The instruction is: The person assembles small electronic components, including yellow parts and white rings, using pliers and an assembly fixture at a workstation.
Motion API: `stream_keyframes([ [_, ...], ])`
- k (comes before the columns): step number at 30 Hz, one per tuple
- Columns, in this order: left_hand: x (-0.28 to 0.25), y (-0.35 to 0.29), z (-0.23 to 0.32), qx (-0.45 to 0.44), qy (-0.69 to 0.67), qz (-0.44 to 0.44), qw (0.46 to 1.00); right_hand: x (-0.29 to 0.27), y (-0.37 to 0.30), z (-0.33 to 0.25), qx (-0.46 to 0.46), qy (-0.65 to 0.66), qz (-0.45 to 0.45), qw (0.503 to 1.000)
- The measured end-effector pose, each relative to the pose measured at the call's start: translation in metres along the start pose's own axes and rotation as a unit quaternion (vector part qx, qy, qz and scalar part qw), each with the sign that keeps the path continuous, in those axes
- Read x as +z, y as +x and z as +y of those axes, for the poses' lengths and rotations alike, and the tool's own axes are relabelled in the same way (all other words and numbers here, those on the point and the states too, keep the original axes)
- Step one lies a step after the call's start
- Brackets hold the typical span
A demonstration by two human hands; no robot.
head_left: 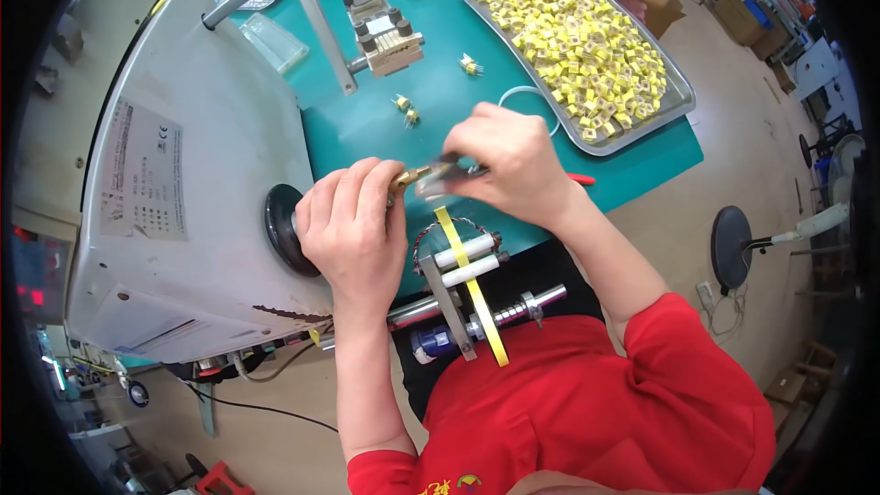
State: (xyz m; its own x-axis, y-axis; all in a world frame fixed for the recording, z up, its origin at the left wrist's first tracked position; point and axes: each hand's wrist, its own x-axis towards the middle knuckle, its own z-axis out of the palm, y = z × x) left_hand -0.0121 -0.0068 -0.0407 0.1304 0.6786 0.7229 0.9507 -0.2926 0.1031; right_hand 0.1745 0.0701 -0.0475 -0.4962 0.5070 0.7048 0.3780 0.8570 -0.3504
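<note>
I see my left hand [353, 225] pinching a small brass-coloured part [411, 175], while my right hand [513, 165] grips a blurred dark tool [451, 165] against it, above the yellow tape strip [467, 280].

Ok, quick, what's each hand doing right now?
Left hand: closed, pinching a small brass-coloured part.
Right hand: closed on a tool at that part; tool type unclear.

Both hands' fingers [403, 181] seemingly pinched together
</note>
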Motion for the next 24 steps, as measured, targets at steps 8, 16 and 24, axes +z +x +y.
stream_keyframes([
  [8, 0.000, 0.002, 0.004, 0.001, 0.005, 0.002, 1.000, 0.015, 0.006, 0.002, 0.055, 0.215, 0.024, 0.975],
  [16, 0.001, -0.001, -0.002, -0.004, 0.001, 0.007, 1.000, -0.004, 0.002, -0.016, 0.257, 0.347, -0.086, 0.898],
  [24, 0.000, 0.002, 0.000, -0.002, -0.013, 0.011, 1.000, 0.001, -0.011, -0.009, 0.331, 0.402, 0.066, 0.851],
])
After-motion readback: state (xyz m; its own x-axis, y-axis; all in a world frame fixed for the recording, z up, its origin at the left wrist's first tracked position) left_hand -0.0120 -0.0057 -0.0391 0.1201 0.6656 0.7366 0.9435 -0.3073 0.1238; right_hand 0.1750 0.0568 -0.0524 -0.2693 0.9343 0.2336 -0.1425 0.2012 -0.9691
